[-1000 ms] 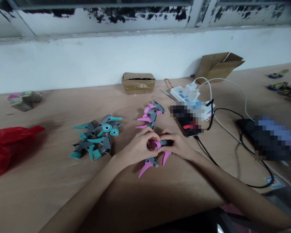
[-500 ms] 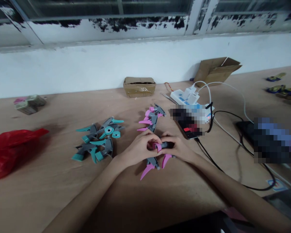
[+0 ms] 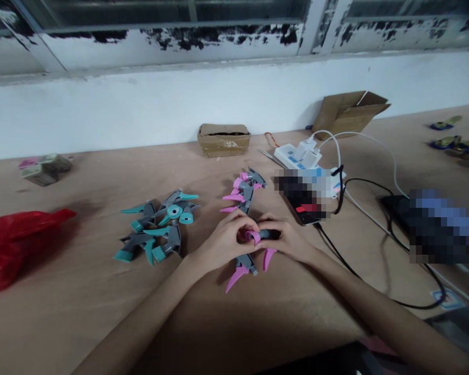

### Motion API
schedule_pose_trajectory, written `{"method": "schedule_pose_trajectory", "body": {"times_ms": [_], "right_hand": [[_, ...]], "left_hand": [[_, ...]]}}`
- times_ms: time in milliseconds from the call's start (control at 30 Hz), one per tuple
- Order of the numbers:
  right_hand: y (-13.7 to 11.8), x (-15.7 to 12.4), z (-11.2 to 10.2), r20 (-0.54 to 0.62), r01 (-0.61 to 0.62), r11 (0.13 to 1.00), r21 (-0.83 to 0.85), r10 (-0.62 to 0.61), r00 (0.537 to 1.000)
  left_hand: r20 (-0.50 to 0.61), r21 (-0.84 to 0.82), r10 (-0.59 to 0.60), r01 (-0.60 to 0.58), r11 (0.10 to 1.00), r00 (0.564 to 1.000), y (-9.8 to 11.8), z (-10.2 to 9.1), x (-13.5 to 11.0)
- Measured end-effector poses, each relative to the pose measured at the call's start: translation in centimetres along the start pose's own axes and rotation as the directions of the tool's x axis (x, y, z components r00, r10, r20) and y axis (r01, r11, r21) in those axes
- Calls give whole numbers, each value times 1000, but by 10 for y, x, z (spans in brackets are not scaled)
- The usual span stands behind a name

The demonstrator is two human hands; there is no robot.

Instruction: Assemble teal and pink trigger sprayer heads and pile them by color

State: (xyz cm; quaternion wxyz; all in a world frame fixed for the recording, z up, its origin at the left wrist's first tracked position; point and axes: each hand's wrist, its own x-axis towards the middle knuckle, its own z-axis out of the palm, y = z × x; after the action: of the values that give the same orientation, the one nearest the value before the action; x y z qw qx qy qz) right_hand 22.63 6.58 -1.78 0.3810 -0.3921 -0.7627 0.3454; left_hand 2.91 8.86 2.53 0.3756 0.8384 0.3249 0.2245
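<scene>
Between my two hands is a pink and grey trigger sprayer head [image 3: 264,235]. My left hand [image 3: 225,240] pinches it at the pink collar end, thumb and forefinger curled round. From the other side my right hand [image 3: 292,240] grips the grey body, and its fingertips meet those of the left. Part of the sprayer is hidden by the fingers. Just below my left hand lies another pink and grey sprayer head [image 3: 242,270], lever pointing toward me. Beyond the hands, several more pink and grey sprayer heads [image 3: 245,191] lie in a row.
Left of my hands is a pile of teal and grey sprayer heads [image 3: 168,214]. A red plastic bag [image 3: 19,245] lies far left. Cardboard boxes [image 3: 224,143] stand by the wall. To the right are a power strip [image 3: 289,156], a phone [image 3: 308,211] and trailing cables [image 3: 336,252].
Both hands stay almost in place on the sprayer head; the pink collar has turned slightly between the fingers. The view has shifted a little.
</scene>
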Motion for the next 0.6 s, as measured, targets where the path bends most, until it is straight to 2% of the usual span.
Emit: {"method": "schedule_pose_trajectory", "body": {"times_ms": [600], "right_hand": [[-4,1,0,26,2,1000,-22,-1,1000]], "left_hand": [[17,52,3,-4,999,1000,8,-1,-2]]}}
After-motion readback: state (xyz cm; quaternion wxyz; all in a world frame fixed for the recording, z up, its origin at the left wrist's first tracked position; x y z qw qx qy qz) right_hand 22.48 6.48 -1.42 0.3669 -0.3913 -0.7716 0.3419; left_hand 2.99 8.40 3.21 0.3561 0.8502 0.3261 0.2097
